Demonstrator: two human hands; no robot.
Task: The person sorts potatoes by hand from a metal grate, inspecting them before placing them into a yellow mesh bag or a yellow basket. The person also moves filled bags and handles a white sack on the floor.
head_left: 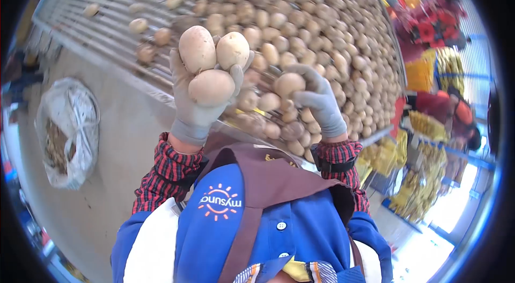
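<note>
Both hands wear grey gloves. My left hand [199,106] is raised, palm toward me, and holds three pale potatoes [212,63] stacked together. My right hand [321,102] reaches into the pile and curls its fingers around a single potato [288,83]. Under both hands lies a dense heap of potatoes [322,31] on a metal roller table [91,15]. Red plaid sleeves, a blue top and a brown apron fill the bottom of the view.
A white sack [70,133] with brown scraps inside stands open on the concrete floor at the left. At the right, beyond the table's edge, are people in red [437,23] and stacks of yellow mesh bags [424,176].
</note>
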